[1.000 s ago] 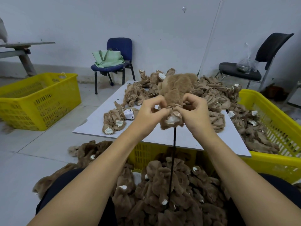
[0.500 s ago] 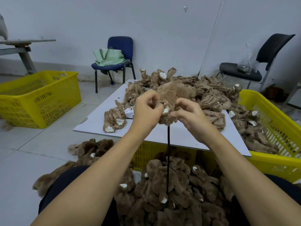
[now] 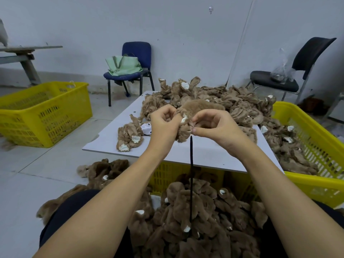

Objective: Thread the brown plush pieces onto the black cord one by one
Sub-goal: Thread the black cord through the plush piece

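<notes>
A brown plush piece (image 3: 197, 109) with a small white patch is held up above the white board (image 3: 204, 153). My left hand (image 3: 164, 123) grips its left side and my right hand (image 3: 214, 124) pinches its lower right part. The black cord (image 3: 191, 175) hangs straight down from under the piece into a heap of threaded brown plush pieces (image 3: 195, 216) on my lap. More loose plush pieces (image 3: 232, 101) are heaped on the far half of the board. A small bundle of plush (image 3: 130, 136) lies at the board's left.
A yellow crate (image 3: 320, 146) with plush pieces stands at the right, another yellow crate (image 3: 44, 110) on the floor at the left, a third under the board. A blue chair (image 3: 130, 71) with a green bag and a black chair (image 3: 290, 71) stand by the wall.
The plush piece has been bunched lower between my hands. My right hand has shifted to pinch it near the cord's top, and more of the cord shows under the piece.
</notes>
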